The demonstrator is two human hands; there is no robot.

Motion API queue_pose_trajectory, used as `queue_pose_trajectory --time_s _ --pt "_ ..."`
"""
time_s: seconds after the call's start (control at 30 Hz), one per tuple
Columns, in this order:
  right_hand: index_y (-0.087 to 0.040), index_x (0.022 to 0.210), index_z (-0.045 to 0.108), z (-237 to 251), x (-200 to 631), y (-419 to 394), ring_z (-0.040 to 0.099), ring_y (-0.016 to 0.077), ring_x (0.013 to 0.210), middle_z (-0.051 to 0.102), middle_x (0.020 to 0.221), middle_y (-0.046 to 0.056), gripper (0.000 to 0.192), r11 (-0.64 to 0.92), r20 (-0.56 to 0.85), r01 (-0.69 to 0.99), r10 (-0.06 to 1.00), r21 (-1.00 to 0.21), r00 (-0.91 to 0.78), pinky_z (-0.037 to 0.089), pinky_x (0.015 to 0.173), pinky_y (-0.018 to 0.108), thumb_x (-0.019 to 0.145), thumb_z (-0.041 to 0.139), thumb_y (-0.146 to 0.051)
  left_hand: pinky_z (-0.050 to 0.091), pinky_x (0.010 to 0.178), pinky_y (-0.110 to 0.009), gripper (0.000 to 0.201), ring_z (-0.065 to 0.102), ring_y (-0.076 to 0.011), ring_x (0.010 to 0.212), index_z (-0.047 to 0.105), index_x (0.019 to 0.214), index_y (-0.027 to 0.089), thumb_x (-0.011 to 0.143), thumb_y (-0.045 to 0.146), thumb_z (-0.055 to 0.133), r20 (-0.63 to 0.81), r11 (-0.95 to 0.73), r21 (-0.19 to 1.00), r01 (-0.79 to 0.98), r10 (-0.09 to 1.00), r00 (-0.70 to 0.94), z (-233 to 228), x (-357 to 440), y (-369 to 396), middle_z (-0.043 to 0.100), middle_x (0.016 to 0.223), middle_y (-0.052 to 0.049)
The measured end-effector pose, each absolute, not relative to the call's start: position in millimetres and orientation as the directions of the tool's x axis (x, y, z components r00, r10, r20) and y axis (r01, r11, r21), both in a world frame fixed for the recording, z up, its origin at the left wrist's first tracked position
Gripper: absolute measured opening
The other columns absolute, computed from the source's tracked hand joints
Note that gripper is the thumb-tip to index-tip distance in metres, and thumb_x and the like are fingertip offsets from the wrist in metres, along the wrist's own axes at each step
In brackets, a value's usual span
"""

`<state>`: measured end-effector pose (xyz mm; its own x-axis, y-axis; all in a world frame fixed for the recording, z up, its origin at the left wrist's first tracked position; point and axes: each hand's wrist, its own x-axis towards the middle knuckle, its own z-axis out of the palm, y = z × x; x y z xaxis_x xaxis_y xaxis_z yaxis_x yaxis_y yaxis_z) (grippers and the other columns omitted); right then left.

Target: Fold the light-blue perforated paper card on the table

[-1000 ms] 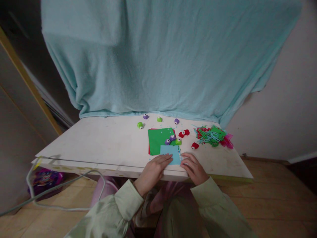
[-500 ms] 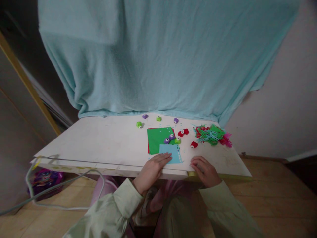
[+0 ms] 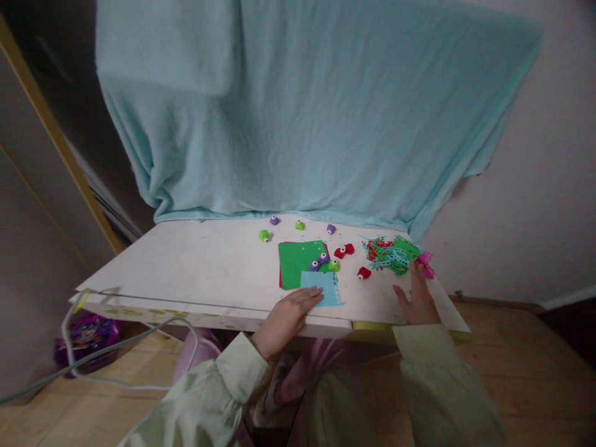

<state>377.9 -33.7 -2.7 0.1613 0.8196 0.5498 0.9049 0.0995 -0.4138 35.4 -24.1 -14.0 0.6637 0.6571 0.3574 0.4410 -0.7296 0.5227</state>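
The left hand (image 3: pixel 286 318) lies flat, fingers spread, on a small light-blue paper square (image 3: pixel 321 289) low in the middle. The right hand (image 3: pixel 418 298), fingers loose and holding nothing, reaches the scrap pile (image 3: pixel 395 254) at right.

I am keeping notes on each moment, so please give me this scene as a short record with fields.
Surface: white table
Left hand: flat, fingertips on the blue paper at the near edge
Right hand: open, fingers toward the pile of paper scraps
Under the blue paper: green paper
Small items: red, green and purple paper punches; two sit on the green paper
Behind: light blue cloth hanging down
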Motion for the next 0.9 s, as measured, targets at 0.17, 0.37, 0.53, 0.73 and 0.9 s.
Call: queue_pose_trajectory --time_s 0.17,0.37,0.53,0.73,0.9 --pt "-0.022 0.142 0.021 -26.0 340.6 -44.4 0.020 0.0291 0.134 0.015 0.149 0.009 0.064 0.148 0.514 0.910 0.854 -0.388 0.080 0.029 0.104 0.052 0.087 0.046 -0.041 0.031 0.109 -0.039 0.065 0.037 -0.0152 0.128 0.040 0.132 0.025 0.074 -0.005 0.041 0.367 -0.739 0.519 0.430 0.647 0.669 -14.2 33.5 -23.7 0.041 0.139 -0.002" --pt "-0.024 0.139 0.028 -25.4 313.9 -54.9 0.028 0.0267 0.131 0.021 0.148 0.008 0.053 0.079 0.486 0.933 0.867 -0.350 0.109 0.030 0.104 0.049 0.090 0.041 -0.038 0.030 0.109 -0.037 0.063 0.037 -0.0151 0.128 0.042 0.132 0.025 0.075 -0.004 0.042 0.377 -0.732 0.540 0.417 0.653 0.657 -18.4 35.4 -22.5 0.042 0.139 -0.002" --pt "-0.020 0.134 0.037 -30.3 318.3 -51.9 0.030 0.0263 0.130 0.024 0.147 0.009 0.049 0.007 0.489 0.955 0.860 -0.298 0.146 0.033 0.104 0.044 0.089 0.040 -0.039 0.029 0.108 -0.038 0.042 0.040 -0.0160 0.124 0.051 0.124 0.024 0.089 0.007 0.035 0.460 -0.703 0.661 0.262 0.655 0.599 8.8 27.8 -39.5 0.052 0.129 -0.003" --pt "-0.017 0.124 0.049 -42.7 320.7 -47.7 0.033 0.0270 0.128 0.028 0.144 0.010 0.043 -0.011 0.524 0.965 0.838 -0.262 0.152 0.032 0.104 0.043 0.088 0.040 -0.040 0.044 0.080 -0.033 0.034 0.058 -0.0218 0.087 0.060 0.076 0.017 0.093 0.032 0.034 0.299 -0.430 0.864 0.260 0.856 0.423 4.9 -72.3 -114.2 0.064 0.084 -0.008" --pt "-0.017 0.125 0.049 -47.0 322.3 -45.9 0.035 0.0281 0.126 0.033 0.141 0.011 0.047 -0.025 0.513 0.965 0.843 -0.260 0.160 0.033 0.104 0.044 0.086 0.042 -0.042 0.045 0.062 -0.032 0.045 0.054 -0.0218 0.063 0.049 0.059 0.021 0.088 0.049 0.031 -0.020 0.025 0.894 0.448 1.000 -0.015 -87.4 -184.8 -188.1 0.055 0.062 -0.003"
